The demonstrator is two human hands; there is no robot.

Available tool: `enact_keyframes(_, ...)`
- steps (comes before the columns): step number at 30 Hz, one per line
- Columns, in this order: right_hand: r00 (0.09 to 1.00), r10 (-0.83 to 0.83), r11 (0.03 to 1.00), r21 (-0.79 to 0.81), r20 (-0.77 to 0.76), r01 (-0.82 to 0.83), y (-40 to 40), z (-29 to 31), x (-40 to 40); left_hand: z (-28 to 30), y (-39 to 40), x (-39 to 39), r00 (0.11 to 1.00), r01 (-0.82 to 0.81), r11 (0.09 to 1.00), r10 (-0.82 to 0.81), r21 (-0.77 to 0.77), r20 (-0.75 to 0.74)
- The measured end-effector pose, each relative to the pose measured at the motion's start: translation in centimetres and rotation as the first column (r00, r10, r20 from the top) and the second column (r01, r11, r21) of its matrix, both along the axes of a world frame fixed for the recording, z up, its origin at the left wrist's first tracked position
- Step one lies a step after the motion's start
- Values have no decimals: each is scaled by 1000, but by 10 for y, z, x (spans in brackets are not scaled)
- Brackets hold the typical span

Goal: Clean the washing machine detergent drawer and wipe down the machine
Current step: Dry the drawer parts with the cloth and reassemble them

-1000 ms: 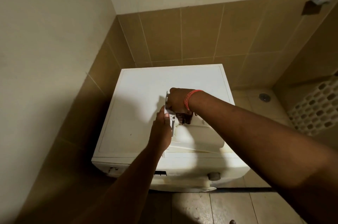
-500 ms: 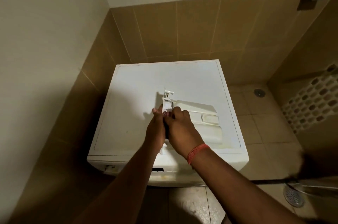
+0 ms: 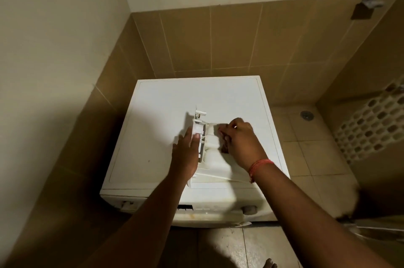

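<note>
1 washer (image 3: pixel 166 114) – 1 drawer (image 3: pixel 215 158) – 2 hands (image 3: pixel 185 152)

Dim corner: tan wall tiles (image 3: pixel 229 40), tiled floor (image 3: pixel 306 152), floor drain (image 3: pixel 307 115).

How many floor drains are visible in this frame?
1: a round drain on the tiled floor right of the washing machine, near the back wall. Others may lie outside the view.

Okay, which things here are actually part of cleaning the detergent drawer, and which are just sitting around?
Part of the job:
detergent drawer, lying on top of the machine
washing machine
left hand, holding the drawer's side
right hand, fingers curled at the drawer

Just around:
floor drain
perforated white basket
wall fixture
</note>
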State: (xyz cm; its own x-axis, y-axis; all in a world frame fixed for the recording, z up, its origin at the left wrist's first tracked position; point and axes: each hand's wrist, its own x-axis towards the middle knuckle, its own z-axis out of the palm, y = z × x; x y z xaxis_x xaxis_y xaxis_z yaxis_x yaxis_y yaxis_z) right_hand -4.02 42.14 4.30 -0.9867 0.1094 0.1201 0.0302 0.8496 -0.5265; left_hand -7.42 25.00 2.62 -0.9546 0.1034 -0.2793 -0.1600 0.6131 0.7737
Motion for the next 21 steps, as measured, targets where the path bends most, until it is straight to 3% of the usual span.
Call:
enact_keyframes(3,993,114,993,-29,-2,-114,14,-12,7,-8,0,-4,1000,17,995,-15,-95,23)
enact_keyframes(7,994,-59,997,55,89,54,40,-13,4,-4,7,-1,997,58,993,-53,-101,48)
enact_keyframes(10,978,-155,978,163,142,131,28,-13,-6,-4,6,-1,999,13,1000,-12,-19,31)
enact_keyframes(14,996,74,992,104,-55,-68,-15,-15,-17,-1,7,-1,1000,13,1000,-12,-10,20)
enact_keyframes(17,980,199,955,221,22,-199,3,-9,-13,-1,7,-1,999,2,1000,-1,-9,42)
enact_keyframes(18,981,191,942,273,45,-195,22,-12,-11,-2,7,0,998,-5,1000,5,1,55)
enact_keyframes(21,980,-89,973,228,176,47,68,-20,0,-3,7,0,998,-19,999,18,26,65)
